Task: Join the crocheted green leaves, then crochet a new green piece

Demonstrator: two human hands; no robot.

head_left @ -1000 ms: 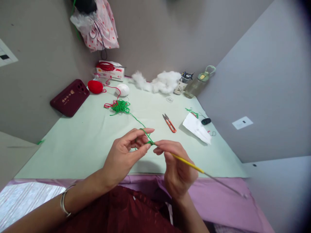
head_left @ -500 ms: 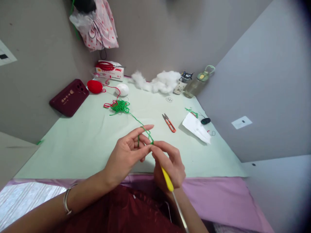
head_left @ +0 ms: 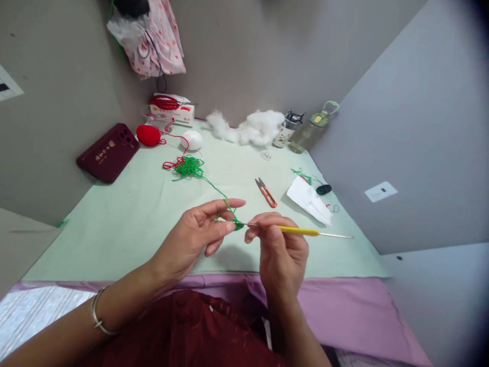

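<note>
My left hand (head_left: 198, 237) pinches a small green crochet piece (head_left: 238, 225) between thumb and forefinger, with green yarn looped over the forefinger. That strand runs back to a loose green yarn pile (head_left: 189, 167) on the pale green table (head_left: 126, 219). My right hand (head_left: 280, 250) grips a yellow-handled crochet hook (head_left: 301, 231), held level, its metal tip in the green piece and its tail pointing right. Both hands hover just above the table's near edge.
Orange thread snips (head_left: 266, 193) lie beyond my right hand, beside a white paper (head_left: 309, 201). Further back are a red yarn ball (head_left: 148, 135), a white ball (head_left: 191, 140), white stuffing (head_left: 252, 128), a bottle (head_left: 311, 131) and a maroon case (head_left: 108, 152).
My right hand has turned the hook from pointing down toward me to lying level with its tail to the right. The left hand has kept hold of the green piece.
</note>
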